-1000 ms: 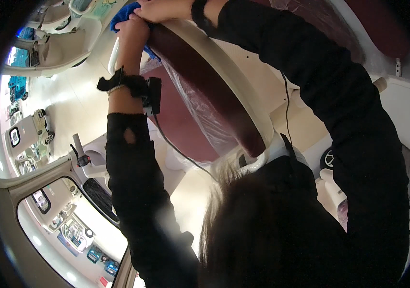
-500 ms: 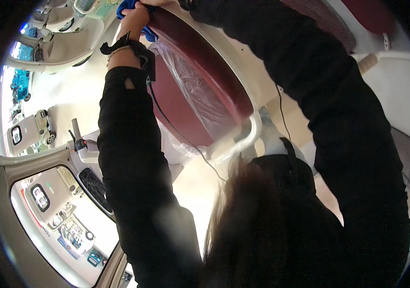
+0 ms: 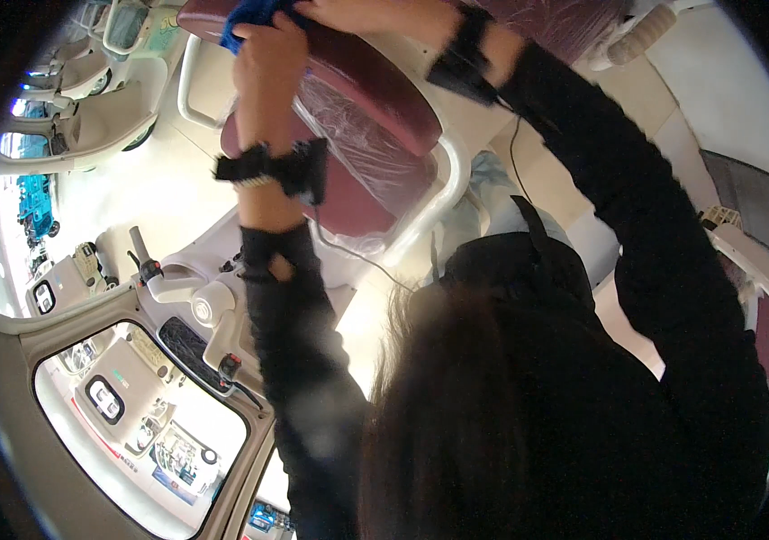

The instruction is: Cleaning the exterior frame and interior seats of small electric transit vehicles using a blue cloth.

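My left hand [image 3: 272,56] is closed on a blue cloth [image 3: 258,13], pressing it against the top of a dark red seat backrest [image 3: 375,85]. My right hand [image 3: 375,16] reaches in from the right, its fingertips at the cloth's right edge. Blur and the top edge of the picture keep me from telling whether those fingers grip it. Below the backrest, the dark red seat cushion [image 3: 344,202] lies partly under clear plastic film [image 3: 357,135]. Each wrist wears a black strap with a small box, and a thin cable runs from each.
A white armrest tube [image 3: 434,211] curves beside the seat. Handlebars [image 3: 204,310] stand at left, near a framed window [image 3: 141,432]. Another film-covered red seat [image 3: 556,31] is at the upper right. Pale vehicles [image 3: 114,103] stand beyond on the left.
The view has shifted, so more of the seat, the handlebars and my right hand show. My left hand still holds the blue cloth at the backrest's top.
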`<state>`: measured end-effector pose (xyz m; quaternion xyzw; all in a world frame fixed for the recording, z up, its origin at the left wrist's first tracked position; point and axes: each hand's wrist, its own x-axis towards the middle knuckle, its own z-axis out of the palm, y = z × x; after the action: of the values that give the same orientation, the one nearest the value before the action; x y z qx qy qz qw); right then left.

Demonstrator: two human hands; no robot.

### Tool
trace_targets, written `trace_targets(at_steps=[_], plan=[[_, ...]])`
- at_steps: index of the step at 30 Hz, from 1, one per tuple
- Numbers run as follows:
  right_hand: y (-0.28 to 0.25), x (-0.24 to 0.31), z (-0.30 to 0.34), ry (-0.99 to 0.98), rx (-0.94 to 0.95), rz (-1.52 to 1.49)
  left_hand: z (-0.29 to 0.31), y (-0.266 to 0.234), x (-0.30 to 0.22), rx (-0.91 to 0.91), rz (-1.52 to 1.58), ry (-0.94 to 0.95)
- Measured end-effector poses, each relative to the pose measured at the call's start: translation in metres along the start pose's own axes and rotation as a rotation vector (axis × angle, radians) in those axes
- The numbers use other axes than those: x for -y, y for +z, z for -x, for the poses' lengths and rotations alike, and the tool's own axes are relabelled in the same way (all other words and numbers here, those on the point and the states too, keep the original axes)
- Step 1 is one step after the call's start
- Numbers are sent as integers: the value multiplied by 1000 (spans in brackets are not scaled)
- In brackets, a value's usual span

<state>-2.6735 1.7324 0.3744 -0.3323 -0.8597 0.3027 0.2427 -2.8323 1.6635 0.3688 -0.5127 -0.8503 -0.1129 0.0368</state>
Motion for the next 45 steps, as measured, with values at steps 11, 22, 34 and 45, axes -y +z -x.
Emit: trace_targets(at_steps=[11, 22, 34, 45], plan=[[-6, 1, 205, 29, -210, -221, 210, -64, -109, 315, 41, -53], [-22, 22, 239, 178, -187, -195, 278, -43, -45, 302, 520, -159], [8, 25, 104, -241, -214, 185, 199, -46, -55, -132, 1298, -366], [-35, 19, 14, -521, 184, -9, 145, -11, -88, -70, 1063, -52]])
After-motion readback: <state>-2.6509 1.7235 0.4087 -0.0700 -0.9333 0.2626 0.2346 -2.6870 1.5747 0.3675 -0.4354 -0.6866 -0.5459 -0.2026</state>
